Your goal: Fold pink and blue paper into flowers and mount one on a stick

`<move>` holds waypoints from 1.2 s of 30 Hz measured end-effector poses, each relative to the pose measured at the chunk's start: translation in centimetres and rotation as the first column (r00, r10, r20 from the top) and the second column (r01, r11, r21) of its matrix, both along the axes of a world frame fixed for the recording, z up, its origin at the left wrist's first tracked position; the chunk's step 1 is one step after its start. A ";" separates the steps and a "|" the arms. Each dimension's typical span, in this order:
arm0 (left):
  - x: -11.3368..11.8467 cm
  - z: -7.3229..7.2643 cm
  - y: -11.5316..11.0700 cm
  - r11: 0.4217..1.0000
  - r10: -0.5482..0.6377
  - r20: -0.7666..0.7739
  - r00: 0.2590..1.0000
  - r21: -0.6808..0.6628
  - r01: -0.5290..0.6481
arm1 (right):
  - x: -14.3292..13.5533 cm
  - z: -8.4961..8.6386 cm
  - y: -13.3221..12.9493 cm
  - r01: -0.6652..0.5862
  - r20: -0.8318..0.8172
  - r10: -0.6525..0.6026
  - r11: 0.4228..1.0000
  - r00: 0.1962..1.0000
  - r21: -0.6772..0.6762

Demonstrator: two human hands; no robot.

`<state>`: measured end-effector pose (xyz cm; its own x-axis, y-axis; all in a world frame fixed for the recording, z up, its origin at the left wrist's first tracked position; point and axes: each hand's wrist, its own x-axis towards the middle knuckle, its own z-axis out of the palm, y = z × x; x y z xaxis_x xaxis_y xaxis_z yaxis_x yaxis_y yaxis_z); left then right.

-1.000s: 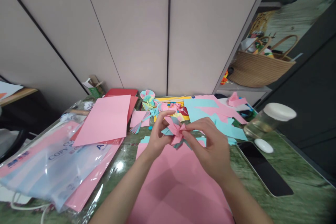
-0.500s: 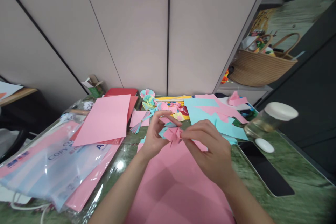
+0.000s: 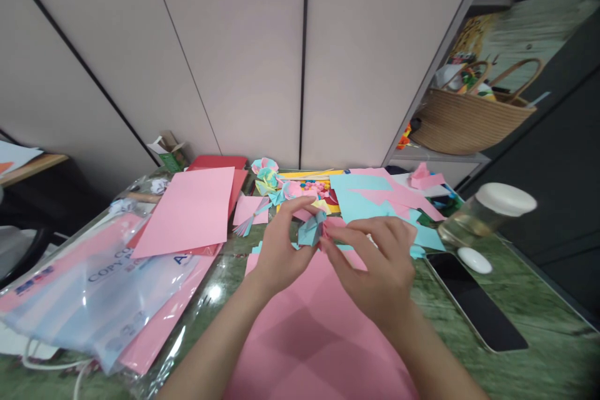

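Between my hands is a small folded paper flower (image 3: pixel 311 229), blue on the side that faces me, with pink at its right edge. My left hand (image 3: pixel 287 247) holds its blue part between thumb and forefinger. With thumb and forefinger, my right hand (image 3: pixel 375 262) pinches the pink part at the right. The fingers partly hide the folds. Below both hands lies a large pink paper sheet (image 3: pixel 319 337), with a strip of blue paper showing at its far edge.
Pink sheets (image 3: pixel 187 212) and a plastic copy-paper bag (image 3: pixel 107 287) lie left. Finished paper flowers (image 3: pixel 266 176) and a yellow tray (image 3: pixel 335 200) of coloured beads are behind. Blue paper (image 3: pixel 360 182), a lidded jar (image 3: pixel 485 215), a white oval object (image 3: pixel 475 260) and a phone (image 3: pixel 475 303) are right.
The paper flower has turned in my hands: its pink front faced me before, and now the blue side does. Both hands stay close together, with my right fingers still at its right edge.
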<state>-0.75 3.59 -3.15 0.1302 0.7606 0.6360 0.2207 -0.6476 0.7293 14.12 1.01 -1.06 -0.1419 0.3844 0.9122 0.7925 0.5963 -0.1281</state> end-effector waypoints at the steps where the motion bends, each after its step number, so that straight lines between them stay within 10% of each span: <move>1: 0.1 0.0 0.0 1.000 0.004 0.018 1.000 -0.013 -0.004 | 0.0 -0.1 0.1 0.017 -0.003 -0.017 1.000 1.000 0.009; 14: 0.7 0.8 -0.6 0.976 -0.033 0.366 0.930 -0.189 0.108 | 1.3 -0.3 0.3 -0.027 0.290 -0.048 0.968 0.956 0.251; 36: 0.9 0.4 -0.4 0.944 -0.073 0.485 0.871 -0.249 0.218 | 0.3 -1.0 -0.1 -0.046 0.228 -0.042 0.928 0.973 0.371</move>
